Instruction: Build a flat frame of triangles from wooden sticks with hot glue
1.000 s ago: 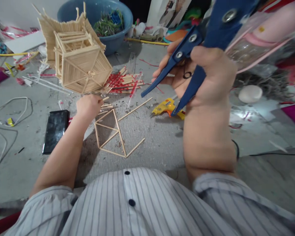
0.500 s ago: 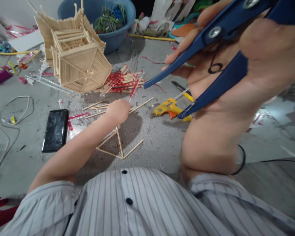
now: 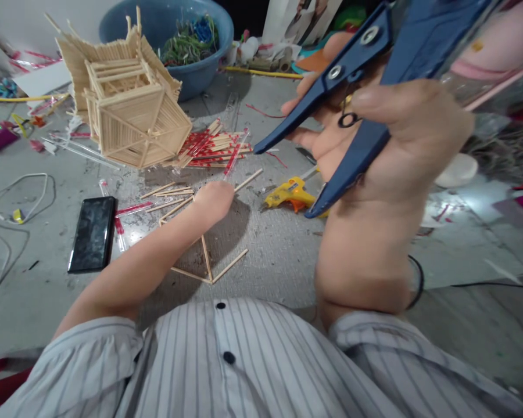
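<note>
My left hand (image 3: 214, 203) is closed around a thin wooden stick (image 3: 249, 180), which juts out to its right. Below that hand, partly behind the forearm, lies an open frame of glued sticks (image 3: 207, 261). My right hand (image 3: 401, 133), large and near the camera, wraps around a blue pliers-like hand tool (image 3: 357, 157) with a coil spring between its spread handles; its working end is cut off at the top. Beyond the handle tips lies a yellow glue gun (image 3: 290, 193). Several loose sticks (image 3: 169, 191) rest just left of my left hand.
A hexagonal stick-built model (image 3: 146, 128) stands at the back left, before a blue basin (image 3: 200, 75). Red-and-clear packets of sticks (image 3: 215, 145) lie beside it. A black phone (image 3: 92, 235) and a white cable (image 3: 47, 191) are on the left. Scraps litter the grey floor (image 3: 270, 255).
My right hand has moved left with the blue tool, its thumb now over one handle. My left hand keeps its stick and shifts slightly. The view has moved a little.
</note>
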A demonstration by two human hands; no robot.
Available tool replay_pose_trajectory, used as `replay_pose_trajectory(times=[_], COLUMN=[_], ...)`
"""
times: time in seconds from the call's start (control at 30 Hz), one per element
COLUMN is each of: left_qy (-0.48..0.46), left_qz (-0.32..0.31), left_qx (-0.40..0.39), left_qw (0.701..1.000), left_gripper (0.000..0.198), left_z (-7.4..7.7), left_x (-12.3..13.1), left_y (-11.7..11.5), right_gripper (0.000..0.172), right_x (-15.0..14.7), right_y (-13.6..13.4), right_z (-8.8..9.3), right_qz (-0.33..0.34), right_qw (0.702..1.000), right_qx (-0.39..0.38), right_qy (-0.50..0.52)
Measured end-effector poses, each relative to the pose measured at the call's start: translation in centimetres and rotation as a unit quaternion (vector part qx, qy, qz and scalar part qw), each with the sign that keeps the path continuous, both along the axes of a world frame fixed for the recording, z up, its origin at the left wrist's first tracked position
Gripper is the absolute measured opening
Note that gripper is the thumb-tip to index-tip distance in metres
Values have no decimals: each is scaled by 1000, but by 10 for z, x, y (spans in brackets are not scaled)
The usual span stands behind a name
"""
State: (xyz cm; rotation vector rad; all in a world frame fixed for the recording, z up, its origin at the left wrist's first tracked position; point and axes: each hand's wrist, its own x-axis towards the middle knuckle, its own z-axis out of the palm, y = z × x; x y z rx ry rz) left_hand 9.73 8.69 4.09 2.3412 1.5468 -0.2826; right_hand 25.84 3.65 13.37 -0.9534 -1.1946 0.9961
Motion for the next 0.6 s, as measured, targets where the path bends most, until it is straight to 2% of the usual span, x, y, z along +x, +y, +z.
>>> replay_pose_trajectory(times=[0.1,0.17,0.2,0.27,0.33,0.37,0.43,0.6], left_qy=[-14,-60,-167,-367,-489,-524,-556,-574], left_qz=[36,59,103,171,190,190,184,183], left_qx=[33,50,47,7,-59,-89,-132,-182], left_qw=[999,995,980,914,849,826,800,777], left_gripper=[21,24,24,21,18,18,19,16], left_z=[12,20,23,29,34,37,41,42], left_x=[-18,-34,-42,-56,-64,-65,-65,-57], left_y=[7,9,10,8,4,1,-3,-10], right_gripper=[35,32,32,32,34,34,34,30], right_x=[1,0,-1,-5,-10,-12,-16,-28], right_y=[3,4,6,9,14,17,22,26], right_z=[-1,-3,-4,-7,-11,-14,-20,-27], right_qz=[-5,-17,-21,-14,13,32,66,120], right_qw=[999,998,998,999,998,997,992,979], right_qx=[-6,-5,-7,-28,-61,-72,-77,-113], right_qy=[-43,-64,-59,-31,6,27,77,117])
